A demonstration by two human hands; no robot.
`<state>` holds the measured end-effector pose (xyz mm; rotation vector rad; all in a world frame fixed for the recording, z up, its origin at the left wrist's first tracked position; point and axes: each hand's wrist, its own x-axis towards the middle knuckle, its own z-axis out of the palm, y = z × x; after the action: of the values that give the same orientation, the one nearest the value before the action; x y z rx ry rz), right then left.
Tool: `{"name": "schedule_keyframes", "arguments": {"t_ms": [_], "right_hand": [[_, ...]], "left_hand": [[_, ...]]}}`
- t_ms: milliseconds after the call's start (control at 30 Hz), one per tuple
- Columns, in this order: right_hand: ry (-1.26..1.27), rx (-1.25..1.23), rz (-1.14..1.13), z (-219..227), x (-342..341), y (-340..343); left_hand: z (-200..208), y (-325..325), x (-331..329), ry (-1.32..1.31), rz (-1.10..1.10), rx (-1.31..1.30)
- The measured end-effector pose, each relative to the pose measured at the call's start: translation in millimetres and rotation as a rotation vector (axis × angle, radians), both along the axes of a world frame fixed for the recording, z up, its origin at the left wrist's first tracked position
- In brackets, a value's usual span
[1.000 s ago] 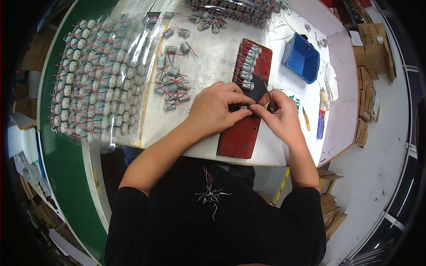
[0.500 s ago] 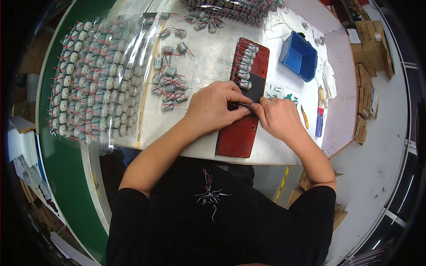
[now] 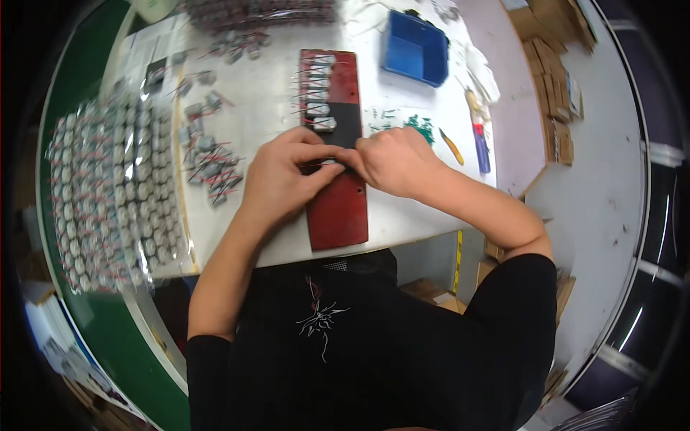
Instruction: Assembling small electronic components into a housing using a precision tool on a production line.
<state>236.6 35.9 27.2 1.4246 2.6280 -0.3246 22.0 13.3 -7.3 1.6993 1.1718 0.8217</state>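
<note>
White worktable (image 3: 266, 79), pale upright panel along its right side, grey floor (image 3: 611, 187) and cardboard boxes (image 3: 557, 86) beyond; green surface (image 3: 90, 337) off to the left. Picture somewhat blurred. Red board (image 3: 338, 219) with a black middle band lies lengthwise before the person, near end close to the table's front edge. Row of small motors (image 3: 320, 93), red wires out to the left, along the board's upper left side. Left hand (image 3: 284, 169) over the board's left edge, just below that row, thumb and forefinger bent toward each other about a small silvery piece (image 3: 329, 162), mostly hidden; it sits at the board's middle, looks pinched. Right hand (image 3: 395, 161) comes in from the right, fingers curled under, its thumb side touching the left fingertips; whether it grasps anything, cannot tell. Left of the board, loose grey motors (image 3: 208, 169) in a scattered heap; farther left, see-through plastic packs (image 3: 108, 194) filled with motors in rows. Dark mass of wired parts (image 3: 259, 13) at the far edge. Right of the board: blue bin (image 3: 415, 54), green bits (image 3: 419, 129), yellow-handled tool (image 3: 452, 146), red-and-purple handle (image 3: 481, 147), white cloth (image 3: 483, 75).
</note>
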Motion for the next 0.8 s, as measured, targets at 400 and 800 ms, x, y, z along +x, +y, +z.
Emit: {"name": "schedule_keyframes", "arguments": {"t_ms": [400,800], "right_hand": [[0.071,-0.012,0.054,0,11,1],[0.129,-0.015,0.062,-5,17,-5]], "left_hand": [[2,0,11,-0.025,0.019,0.054],[3,-3,8,0.065,0.065,0.081]]}}
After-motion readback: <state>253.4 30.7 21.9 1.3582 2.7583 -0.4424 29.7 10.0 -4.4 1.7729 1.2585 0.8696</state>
